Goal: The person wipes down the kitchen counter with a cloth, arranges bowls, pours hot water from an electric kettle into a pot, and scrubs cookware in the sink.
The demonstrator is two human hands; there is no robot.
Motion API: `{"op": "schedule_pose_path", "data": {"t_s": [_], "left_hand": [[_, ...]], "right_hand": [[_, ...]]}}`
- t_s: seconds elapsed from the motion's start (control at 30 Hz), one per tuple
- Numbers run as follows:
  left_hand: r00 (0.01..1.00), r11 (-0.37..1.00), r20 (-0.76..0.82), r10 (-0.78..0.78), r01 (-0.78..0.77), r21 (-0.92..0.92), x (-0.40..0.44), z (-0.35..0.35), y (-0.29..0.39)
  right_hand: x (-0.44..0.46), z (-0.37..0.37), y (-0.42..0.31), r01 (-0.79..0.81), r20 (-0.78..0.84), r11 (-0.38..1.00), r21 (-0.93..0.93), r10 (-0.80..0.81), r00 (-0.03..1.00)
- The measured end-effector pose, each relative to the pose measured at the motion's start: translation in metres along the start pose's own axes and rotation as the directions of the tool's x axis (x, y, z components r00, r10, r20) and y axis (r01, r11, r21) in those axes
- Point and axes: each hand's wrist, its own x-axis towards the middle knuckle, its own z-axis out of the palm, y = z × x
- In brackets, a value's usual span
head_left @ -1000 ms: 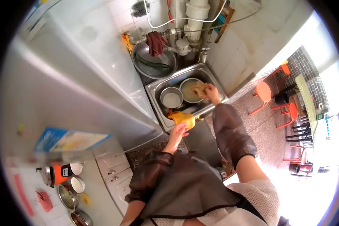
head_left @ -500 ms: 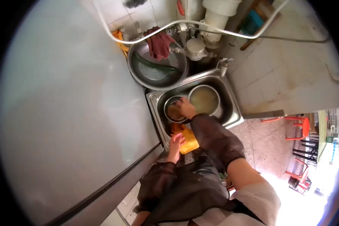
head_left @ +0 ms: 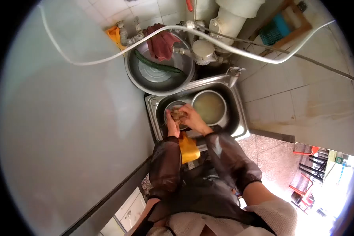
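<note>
Both of my hands are over a small metal bowl (head_left: pixel 168 109) in the left part of the sink. My left hand (head_left: pixel 172 125) and my right hand (head_left: pixel 193 120) are closed round a brown, wet-looking clump (head_left: pixel 178 115) whose kind I cannot make out. The hands hide most of the bowl. Just right of them stands a larger metal bowl (head_left: pixel 209 107) of cloudy yellowish liquid. A yellow cloth-like item (head_left: pixel 190 150) hangs over the sink's front edge, between my dark sleeves.
The steel sink (head_left: pixel 240 114) has a tap (head_left: pixel 235 74) at its back right corner. Behind it, a wide metal basin (head_left: pixel 133 80) holds a long green cucumber-like vegetable (head_left: pixel 155 65), under a hanging dark red cloth (head_left: pixel 161 43). A white hose (head_left: pixel 224 44) crosses above. Red stools (head_left: pixel 303 187) stand far right.
My left hand has moved forward from above the yellow item to the small bowl and joined my right hand. The brown clump is now raised between both. The camera view has shifted slightly.
</note>
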Motion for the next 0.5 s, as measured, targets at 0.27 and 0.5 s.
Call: {"op": "schedule_pose_path", "data": {"t_s": [0.27, 0.5], "left_hand": [[0.922, 0.884, 0.213, -0.323, 0.374, -0.281, -0.006, 0.1, -0.005], [0.799, 0.949, 0.554, -0.234, 0.063, 0.309, -0.004, 0.154, 0.018]], "right_hand": [[-0.041, -0.069, 0.016, -0.173, -0.187, 0.435, 0.884, 0.667, 0.721], [-0.029, -0.123, 0.035, -0.658, 0.48, 0.405, 0.635, 0.461, 0.746]]}}
